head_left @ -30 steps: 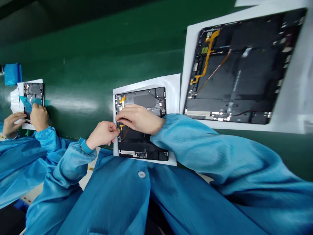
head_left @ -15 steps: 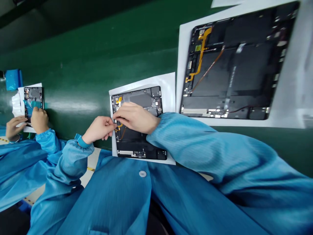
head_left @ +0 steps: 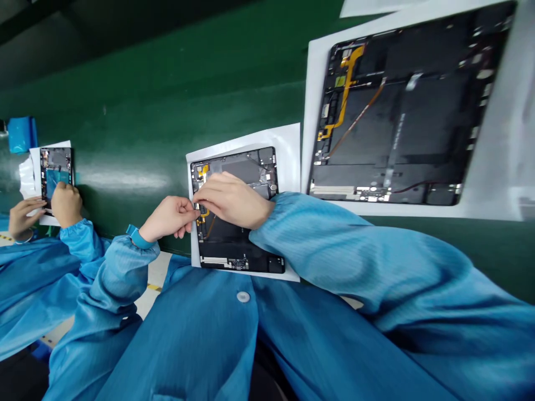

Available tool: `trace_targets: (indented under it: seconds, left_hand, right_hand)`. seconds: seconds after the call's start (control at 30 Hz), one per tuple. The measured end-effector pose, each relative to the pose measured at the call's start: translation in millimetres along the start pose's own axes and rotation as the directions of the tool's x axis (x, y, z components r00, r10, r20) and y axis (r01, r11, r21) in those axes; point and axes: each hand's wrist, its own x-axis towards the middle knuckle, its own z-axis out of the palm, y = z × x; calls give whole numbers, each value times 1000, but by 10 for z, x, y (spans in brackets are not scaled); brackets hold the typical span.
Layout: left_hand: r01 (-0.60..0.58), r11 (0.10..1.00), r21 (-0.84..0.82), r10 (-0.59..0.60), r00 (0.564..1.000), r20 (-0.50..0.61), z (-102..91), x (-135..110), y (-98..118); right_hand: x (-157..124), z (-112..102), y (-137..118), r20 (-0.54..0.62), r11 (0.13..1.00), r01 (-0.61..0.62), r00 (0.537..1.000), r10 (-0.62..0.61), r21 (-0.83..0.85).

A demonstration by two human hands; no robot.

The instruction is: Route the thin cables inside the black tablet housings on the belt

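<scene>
In front of me an opened tablet [head_left: 238, 223] with dark inner parts and orange flex cables lies on a white sheet [head_left: 288, 150]. My left hand [head_left: 171, 217] is at the tablet's left edge, its thumb and forefinger pinched together beside the orange cable [head_left: 204, 214]. My right hand [head_left: 232, 200] reaches across the tablet from the right, palm down, fingers closed and their tips at the same left edge, close to the left fingertips. Whatever either pinch holds is too small or too hidden to make out.
A larger-looking opened tablet [head_left: 401, 122] rests on white sheeting at the right. To the left, a co-worker's hands [head_left: 67, 203] are on another opened device [head_left: 56, 159] with a blue film. A blue packet [head_left: 23, 133] sits behind it on the green table [head_left: 137, 133].
My hands stay almost in place at the tablet's left edge. At the far left, the blue film on the co-worker's device now lies flatter.
</scene>
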Motion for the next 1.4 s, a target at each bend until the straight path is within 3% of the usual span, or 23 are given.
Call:
trace_targets:
  seconds: [0.23,0.4,0.67,1.1,1.4]
  left_hand:
    - [-17,1000,-5,17,1000,20,-2,-3,-3]
    - [10,1000,20,-9,999,-42,51,-17,52]
    - [-24,1000,19,25,998,-49,33,19,43]
    - [-64,997,50,69,991,-112,-42,132,190]
    - [-106,994,0,105,986,-131,-96,177,156]
  right_hand:
    - [-12,6,1,-23,1000,5,1000,-6,-6]
    - [-27,16,1,-14,999,-30,999,30,26]
    - [21,14,29,-62,978,-145,986,155,148]
    - [69,-17,-12,-106,967,-228,965,241,117]
    - [85,-5,2,-92,968,-230,967,239,101]
